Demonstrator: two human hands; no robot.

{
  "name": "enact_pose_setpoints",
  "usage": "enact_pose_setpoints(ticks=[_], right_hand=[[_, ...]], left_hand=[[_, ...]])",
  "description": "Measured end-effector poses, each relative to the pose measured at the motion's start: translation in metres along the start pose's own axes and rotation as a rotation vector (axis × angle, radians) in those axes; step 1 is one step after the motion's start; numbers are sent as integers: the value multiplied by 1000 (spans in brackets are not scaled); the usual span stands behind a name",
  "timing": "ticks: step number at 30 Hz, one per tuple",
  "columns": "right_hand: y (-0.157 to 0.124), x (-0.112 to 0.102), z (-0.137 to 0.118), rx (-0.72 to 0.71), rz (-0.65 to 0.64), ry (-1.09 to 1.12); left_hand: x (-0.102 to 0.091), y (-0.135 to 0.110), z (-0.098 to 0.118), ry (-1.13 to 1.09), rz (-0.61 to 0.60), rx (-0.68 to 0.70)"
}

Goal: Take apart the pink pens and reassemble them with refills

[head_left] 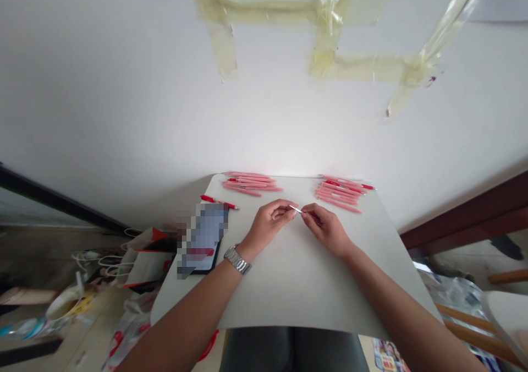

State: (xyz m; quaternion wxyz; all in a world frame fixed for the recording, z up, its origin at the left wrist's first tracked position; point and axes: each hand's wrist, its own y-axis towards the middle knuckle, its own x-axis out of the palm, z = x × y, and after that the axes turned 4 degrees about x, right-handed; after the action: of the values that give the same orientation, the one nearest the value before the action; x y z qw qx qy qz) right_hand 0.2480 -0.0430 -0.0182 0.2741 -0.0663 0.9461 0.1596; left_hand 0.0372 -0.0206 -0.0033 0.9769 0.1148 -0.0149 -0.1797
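Both my hands meet over the middle of a small white table [289,284]. My left hand [270,222], with a metal watch [237,260] on its wrist, is closed in a pinch on one end of a thin white pen part [296,209]. My right hand [325,228] pinches the other end. Two heaps of several pink pens lie at the far edge: the left heap of pink pens [249,183] and the right heap of pink pens [341,191]. One red pen [218,201] lies alone, left of my left hand.
A blurred phone or tablet [202,240] rests on the table's left side. A white wall [264,113] with strips of yellowish tape [325,36] stands right behind the table. Bags and clutter [136,262] sit on the floor at left, a chair [507,311] at right.
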Motion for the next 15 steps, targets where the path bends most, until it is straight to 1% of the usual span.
enact_pose_setpoints(ticks=[15], right_hand=[[0, 1, -3, 7, -25, -19]], left_hand=[[-5, 3, -2, 8, -9, 6]])
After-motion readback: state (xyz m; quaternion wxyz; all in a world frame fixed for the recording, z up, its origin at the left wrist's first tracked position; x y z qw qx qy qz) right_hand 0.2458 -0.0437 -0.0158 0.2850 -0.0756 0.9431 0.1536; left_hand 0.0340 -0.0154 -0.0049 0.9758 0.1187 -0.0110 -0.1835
